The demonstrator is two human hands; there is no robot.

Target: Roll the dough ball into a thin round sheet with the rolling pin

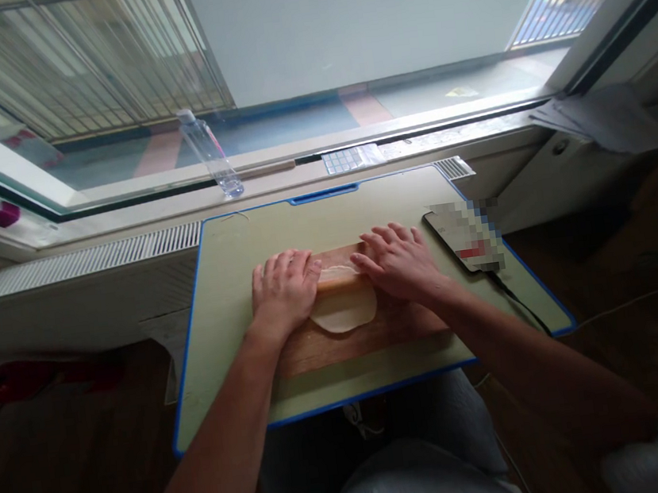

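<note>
A wooden rolling pin point(339, 283) lies across a flattened round of pale dough point(344, 313), which rests on a wooden board point(370, 343). My left hand point(286, 285) presses its palm over the pin's left end, fingers stretched forward and thumb toward the middle. Over the right end lies my right hand point(398, 260), its fingers spread and thumb pointing inward. Both palms hide the ends of the pin. Part of the dough shows beyond the pin, and a wider rounded part shows on the near side.
The board sits on a pale-green folding table point(215, 348) with a blue rim. A smartphone point(463, 239) with a dark cable lies at the right. On the windowsill stand a clear plastic bottle point(213, 155) and a checkered card point(343, 160). Papers point(607, 120) lie at the far right.
</note>
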